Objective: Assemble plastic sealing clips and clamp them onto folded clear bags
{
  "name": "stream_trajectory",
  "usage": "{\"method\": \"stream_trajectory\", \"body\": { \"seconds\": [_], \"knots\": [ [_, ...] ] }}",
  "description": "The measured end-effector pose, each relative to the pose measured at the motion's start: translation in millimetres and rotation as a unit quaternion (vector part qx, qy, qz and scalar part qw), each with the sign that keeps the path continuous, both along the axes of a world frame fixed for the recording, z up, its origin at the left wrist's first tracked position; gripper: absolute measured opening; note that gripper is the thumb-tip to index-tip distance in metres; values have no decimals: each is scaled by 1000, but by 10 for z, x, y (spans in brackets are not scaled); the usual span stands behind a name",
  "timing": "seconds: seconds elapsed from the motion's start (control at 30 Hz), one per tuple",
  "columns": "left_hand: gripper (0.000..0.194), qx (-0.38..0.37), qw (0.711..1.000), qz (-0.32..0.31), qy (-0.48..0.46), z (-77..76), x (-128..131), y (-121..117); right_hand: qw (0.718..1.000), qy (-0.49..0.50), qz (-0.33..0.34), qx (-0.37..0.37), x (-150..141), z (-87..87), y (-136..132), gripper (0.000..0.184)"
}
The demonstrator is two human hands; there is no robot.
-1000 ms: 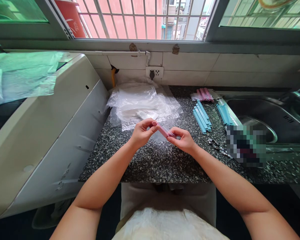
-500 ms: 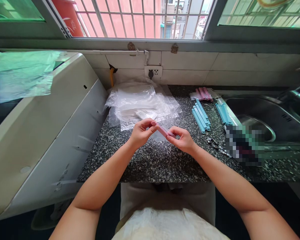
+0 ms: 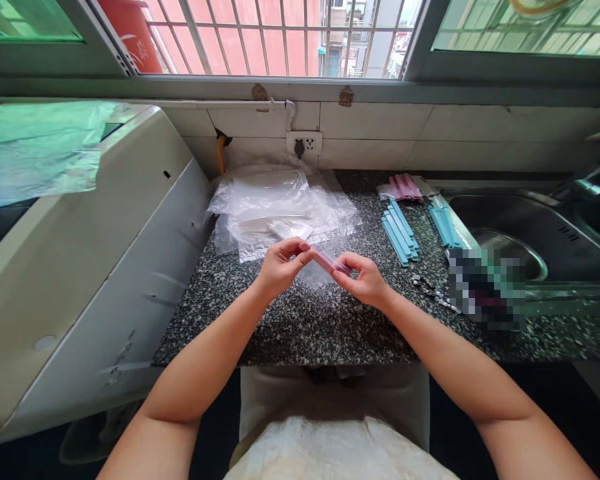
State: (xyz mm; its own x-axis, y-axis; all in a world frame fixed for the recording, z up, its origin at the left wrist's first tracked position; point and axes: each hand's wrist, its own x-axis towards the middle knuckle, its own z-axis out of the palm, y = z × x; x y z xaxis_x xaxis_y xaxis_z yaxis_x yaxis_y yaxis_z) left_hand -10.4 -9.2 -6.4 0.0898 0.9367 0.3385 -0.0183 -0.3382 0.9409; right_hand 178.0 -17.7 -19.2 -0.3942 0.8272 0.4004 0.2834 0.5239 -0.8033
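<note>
Between my two hands, above the speckled counter, is a slim pink strip [image 3: 323, 261], slanting down to the right. Clear plastic shows around and below it; whether the strip lies inside a bag is hard to make out. My left hand [image 3: 281, 265] is closed, pinching the upper left end with thumb and fingers. At the lower right end my right hand [image 3: 361, 278] grips the strip and the plastic, thumb on the near side. My fingers cover both ends.
Clear plastic bags [image 3: 275, 193] lie piled behind my hands. To the right are blue strips [image 3: 400, 232], more blue strips [image 3: 445, 225], pink strips [image 3: 406, 187] and a beaded chain [image 3: 433, 292]. A sink [image 3: 510, 210] borders the right; a pale slanted appliance [image 3: 130, 200] stands left.
The whole view has shifted very slightly, with the surroundings a little farther left. Both hands keep their hold on the pink strip in almost the same pose.
</note>
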Motion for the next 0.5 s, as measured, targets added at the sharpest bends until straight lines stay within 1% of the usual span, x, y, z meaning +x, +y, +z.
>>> {"method": "stream_trajectory", "body": {
  "seconds": [0.17, 0.27, 0.33, 0.5],
  "knots": [
    [33, -23, 999, 14, -40, -3, 6, 17, 1000, 10, -3, -19, 9, -21, 22, 19],
    [35, -30, 998, 14, -47, 8, 2, 24, 1000, 8, -15, -15, 18, -9, 20, 20],
    [35, -31, 999, 1, -26, 18, -10, 27, 1000, 7, -26, -11, 23, 4, 18, 22],
    [27, -22, 995, -53, 75, 28, -60, 46, 999, 19, -46, -13, 51, 23, 32, 25]
  ]
}}
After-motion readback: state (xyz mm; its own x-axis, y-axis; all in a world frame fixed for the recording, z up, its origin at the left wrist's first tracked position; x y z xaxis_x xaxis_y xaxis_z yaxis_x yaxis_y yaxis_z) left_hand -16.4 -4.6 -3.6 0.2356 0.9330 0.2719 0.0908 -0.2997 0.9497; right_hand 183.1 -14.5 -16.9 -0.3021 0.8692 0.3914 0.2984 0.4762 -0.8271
